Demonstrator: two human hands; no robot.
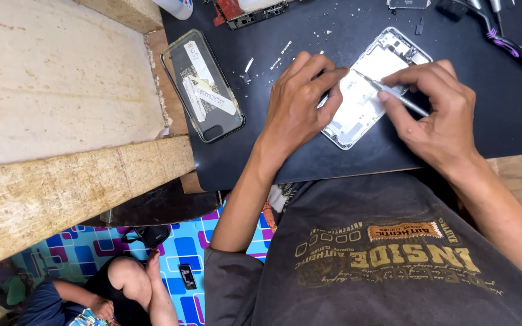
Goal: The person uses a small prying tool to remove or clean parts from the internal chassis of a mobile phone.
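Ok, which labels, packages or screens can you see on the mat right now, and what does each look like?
Paper labels: white and cream handwritten strips, inside the clear phone case left of the left hand.
Patch: tan rectangle on the dark shirt, above yellow lettering.
Opened phone: silver-white back shell, no screen showing, under both hands; right hand holds a thin metal tool.

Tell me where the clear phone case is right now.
In the head view, the clear phone case lies on the black mat, left of the left hand and the opened phone, beside the wooden ledge.
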